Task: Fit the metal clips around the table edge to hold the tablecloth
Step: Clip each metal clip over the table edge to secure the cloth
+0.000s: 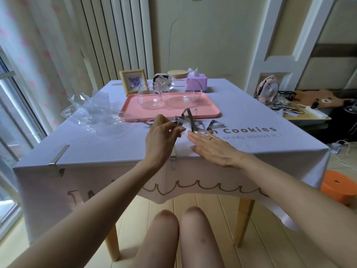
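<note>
Left hand [164, 134] pinches one metal clip [175, 123] from the pile [190, 120] just before the pink tray [212, 111]; right hand [210, 147] lies flat, fingers straight, on the tablecloth [251, 151]. I judge the clips light, stiff and springy, best gripped by the flat arm.

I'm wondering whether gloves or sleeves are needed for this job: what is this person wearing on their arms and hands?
Nothing covers them: both forearms are bare, with no sleeves, gloves, watch or bracelets in view. The right hand wears a thin ring on one finger. The left hand shows no ring here. The fingernails look fairly long.
</note>
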### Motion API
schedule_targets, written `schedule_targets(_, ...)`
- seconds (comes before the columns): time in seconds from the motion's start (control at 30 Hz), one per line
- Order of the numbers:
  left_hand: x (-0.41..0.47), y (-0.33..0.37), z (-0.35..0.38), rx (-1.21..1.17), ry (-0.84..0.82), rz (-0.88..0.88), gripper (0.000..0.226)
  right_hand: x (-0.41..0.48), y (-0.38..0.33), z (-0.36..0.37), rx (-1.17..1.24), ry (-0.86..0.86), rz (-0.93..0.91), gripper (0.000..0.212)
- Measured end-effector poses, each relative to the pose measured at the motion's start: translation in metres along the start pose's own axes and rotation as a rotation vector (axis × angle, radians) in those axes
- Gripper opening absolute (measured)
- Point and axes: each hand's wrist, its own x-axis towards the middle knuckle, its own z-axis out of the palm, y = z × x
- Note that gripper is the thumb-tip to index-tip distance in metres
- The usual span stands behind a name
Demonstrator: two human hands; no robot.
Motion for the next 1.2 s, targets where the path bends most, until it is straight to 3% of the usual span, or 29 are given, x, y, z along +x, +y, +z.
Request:
schedule_targets(0.73,-0.015,0.063,0.09,-0.315,-0.146,0.088,0.022,-0.049,0.103,-0.012,-0.047,0.036,0.147,0.052)
schedule_targets(1.03,-0.017,0.088,0.111,-0.334,-0.219,0.064,0.025,-0.073,0.132,-0.019,-0.062,0.022,0.373,0.056)
schedule_targets(1.2,-0.01,0.087,0.106,-0.327,-0.152,-0.009,0.029,-0.06,0.114,-0.031,-0.104,0.024,0.509,0.064)
